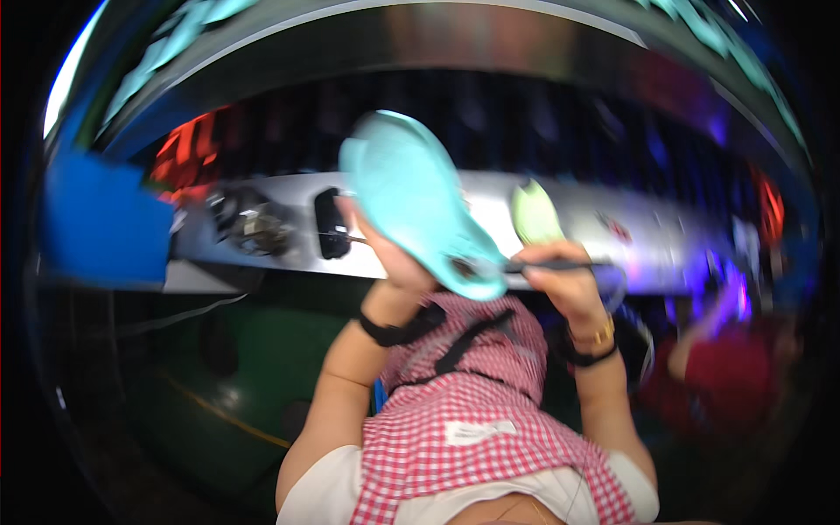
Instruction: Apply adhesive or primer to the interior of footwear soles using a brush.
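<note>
My left hand (398,262) is closed round the underside of a turquoise shoe sole (409,192), which is tilted up above the bench. In my right hand (564,287) is a thin dark pen-like tool (560,264), pinched between the fingers. The tool's tip is at the near, narrow end of the sole, beside a small dark patch; blur hides whether they touch. Beyond my right hand, a yellow-green sole-shaped piece (535,214) lies on the metal bench.
The shiny metal bench (302,188) runs across in front of me. On its left are a black rectangular object (331,224) and blurred metallic items (254,226). A blue box-like shape (105,219) stands farther left. At right is another person's red garment (731,372).
</note>
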`<move>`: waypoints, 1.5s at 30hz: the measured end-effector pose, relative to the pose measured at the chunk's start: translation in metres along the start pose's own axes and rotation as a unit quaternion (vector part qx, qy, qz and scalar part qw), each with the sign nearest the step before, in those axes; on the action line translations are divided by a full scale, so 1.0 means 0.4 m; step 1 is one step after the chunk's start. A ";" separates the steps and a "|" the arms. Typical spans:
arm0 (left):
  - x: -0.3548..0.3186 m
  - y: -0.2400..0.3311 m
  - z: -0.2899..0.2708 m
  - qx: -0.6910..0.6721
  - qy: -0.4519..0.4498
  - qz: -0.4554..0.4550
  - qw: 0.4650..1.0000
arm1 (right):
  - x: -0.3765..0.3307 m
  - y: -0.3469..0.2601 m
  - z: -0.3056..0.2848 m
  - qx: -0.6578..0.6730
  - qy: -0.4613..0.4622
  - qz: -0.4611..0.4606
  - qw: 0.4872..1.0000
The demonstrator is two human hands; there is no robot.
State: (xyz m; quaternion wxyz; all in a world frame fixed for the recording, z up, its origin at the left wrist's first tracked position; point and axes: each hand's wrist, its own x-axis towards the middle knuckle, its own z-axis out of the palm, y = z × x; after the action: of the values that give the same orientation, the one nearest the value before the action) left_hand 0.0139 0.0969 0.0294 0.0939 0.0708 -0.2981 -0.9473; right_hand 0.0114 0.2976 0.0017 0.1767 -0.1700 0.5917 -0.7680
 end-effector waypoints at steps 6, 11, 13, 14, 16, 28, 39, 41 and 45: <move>-0.010 -0.056 -0.049 -0.112 -0.076 -0.019 0.991 | -0.056 0.063 -0.004 0.078 0.056 -0.028 0.995; -0.036 -0.065 -0.043 -0.079 -0.092 -0.016 0.993 | -0.061 0.065 -0.023 0.116 0.012 -0.030 0.993; -0.027 -0.073 -0.043 -0.078 -0.098 -0.006 0.992 | -0.051 0.069 -0.034 0.128 0.025 -0.037 0.991; -0.030 -0.080 -0.043 -0.096 -0.108 -0.005 0.989 | -0.054 0.071 -0.039 0.128 0.021 -0.036 0.991; -0.029 -0.078 -0.030 -0.117 -0.127 -0.024 0.985 | -0.066 0.073 -0.046 0.123 0.044 -0.043 0.990; -0.096 -0.105 -0.086 -0.167 -0.146 -0.130 0.966 | -0.068 0.078 0.091 0.134 0.097 -0.067 0.984; -0.022 -0.112 -0.073 0.045 -0.194 -0.274 0.941 | -0.125 -0.058 -0.004 -0.200 -0.079 -0.157 0.964; -0.026 -0.107 -0.081 0.062 -0.206 -0.283 0.935 | -0.132 -0.090 -0.020 -0.210 -0.159 -0.145 0.954; -0.036 -0.086 -0.029 0.098 -0.237 -0.315 0.914 | -0.122 -0.101 -0.025 -0.231 -0.088 -0.186 0.951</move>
State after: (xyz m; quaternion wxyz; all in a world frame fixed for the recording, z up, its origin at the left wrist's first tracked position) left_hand 0.0255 0.1215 0.0011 -0.2901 -0.0564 -0.3653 -0.8828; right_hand 0.0467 0.3388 0.0358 0.0379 -0.3800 0.6928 -0.6116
